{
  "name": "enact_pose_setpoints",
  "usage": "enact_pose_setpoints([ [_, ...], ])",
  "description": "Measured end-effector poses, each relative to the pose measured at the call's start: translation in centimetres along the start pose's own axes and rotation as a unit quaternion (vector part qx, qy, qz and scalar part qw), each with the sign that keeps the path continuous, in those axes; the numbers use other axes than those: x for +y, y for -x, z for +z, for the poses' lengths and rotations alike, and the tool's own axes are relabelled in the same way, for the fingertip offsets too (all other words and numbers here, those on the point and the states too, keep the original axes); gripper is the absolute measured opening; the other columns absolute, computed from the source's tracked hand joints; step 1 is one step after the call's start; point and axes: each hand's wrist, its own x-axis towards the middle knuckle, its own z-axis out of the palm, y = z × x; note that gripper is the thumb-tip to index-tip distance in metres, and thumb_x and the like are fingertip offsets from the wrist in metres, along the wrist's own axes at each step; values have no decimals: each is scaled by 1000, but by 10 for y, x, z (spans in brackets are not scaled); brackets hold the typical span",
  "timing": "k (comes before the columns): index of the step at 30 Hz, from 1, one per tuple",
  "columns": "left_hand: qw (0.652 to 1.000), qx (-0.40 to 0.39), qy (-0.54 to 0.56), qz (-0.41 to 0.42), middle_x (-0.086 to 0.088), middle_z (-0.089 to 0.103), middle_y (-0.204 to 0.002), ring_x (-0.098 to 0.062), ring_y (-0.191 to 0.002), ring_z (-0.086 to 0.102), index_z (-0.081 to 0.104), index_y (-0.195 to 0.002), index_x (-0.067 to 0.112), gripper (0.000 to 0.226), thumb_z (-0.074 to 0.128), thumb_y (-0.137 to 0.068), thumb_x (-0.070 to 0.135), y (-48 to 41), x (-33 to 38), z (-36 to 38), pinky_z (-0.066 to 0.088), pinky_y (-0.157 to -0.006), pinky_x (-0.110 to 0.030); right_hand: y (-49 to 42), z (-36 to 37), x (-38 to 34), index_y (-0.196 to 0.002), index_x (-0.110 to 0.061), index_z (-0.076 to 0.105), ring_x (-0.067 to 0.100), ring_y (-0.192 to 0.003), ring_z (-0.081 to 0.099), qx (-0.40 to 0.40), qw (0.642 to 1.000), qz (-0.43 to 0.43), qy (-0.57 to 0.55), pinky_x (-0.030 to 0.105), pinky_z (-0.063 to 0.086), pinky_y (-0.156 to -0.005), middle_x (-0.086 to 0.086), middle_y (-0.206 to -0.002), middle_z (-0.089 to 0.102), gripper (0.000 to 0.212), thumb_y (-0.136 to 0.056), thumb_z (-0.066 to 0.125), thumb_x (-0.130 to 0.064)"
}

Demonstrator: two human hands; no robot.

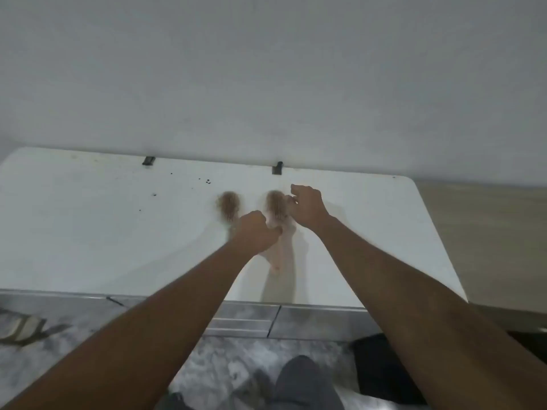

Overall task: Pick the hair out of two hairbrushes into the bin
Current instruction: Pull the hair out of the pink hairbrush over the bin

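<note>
Beginning first brush, by judgement: right brush (276,207) on table (88,232) being steadied at handle by closed left hand (257,232). Right hand (306,208) being curled at its head, fingertips seemingly pinching hair; blur is obscuring contact. Left brush (228,206) lying just beside, full. Bin not being seen. Next: hair being pulled free, bin being located.

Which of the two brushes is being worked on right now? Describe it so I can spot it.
On the white tabletop, two hair-filled brushes lie side by side near the far edge. It is the right-hand brush, between the left hand and right hand; the other brush lies untouched.
</note>
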Motion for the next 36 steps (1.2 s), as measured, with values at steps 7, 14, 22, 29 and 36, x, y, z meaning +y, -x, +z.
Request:
enact_pose_setpoints([
  [7, 999, -39, -7, 1, -1, 64, -75, -19, -64, 63, 52, -75, 17, 40, 79, -66, 45, 1, -1, 15, 52, -57, -27, 8, 17, 6, -57, -20, 28, 19, -54, 36, 37, 999, 7, -31, 11, 30, -52, -5, -49, 35, 43, -89, 57, -19],
  [14, 986, -69, 153, -9, -25, 73, -80, -34, -68, 74, 71, -86, -10, 32, 78, -64, 12, -9, -11, 12, 60, -59, -55, 11, 28, 12, -93, -14, 78, 11, -88, 71, 95, 984, 44, -141, 20, 50, -85, 3, -92, 78, 12, -88, 68, -18],
  [22, 973, -97, 209, 13, -24, 66, -80, -34, -73, 70, 70, -93, -7, 30, 75, -66, 6, -8, -20, 6, 57, -73, -46, 8, 41, 14, -96, -11, 79, 10, -95, 70, 146, 980, 10, -139, 20, 50, -89, 1, -98, 78, 20, -88, 69, -27],
  [29, 967, -62, 240, 52, -23, 73, -95, -32, -82, 75, 68, -101, -8, 23, 73, -79, -3, 10, -24, 8, 63, -73, -44, 15, 45, 14, -53, -2, 54, 17, -54, 38, 171, 978, -30, -118, 27, 35, -57, 13, -51, 43, 40, -87, 62, -22],
  [36, 957, -33, 280, 66, -19, 74, -90, -25, -71, 75, 66, -101, -7, 23, 77, -82, 1, 50, -33, 2, 62, -57, -35, 40, 37, -6, -42, -19, 48, 10, -42, 39, 166, 975, -40, -140, 21, 32, -48, -6, -39, 41, 49, -88, 65, -19],
])
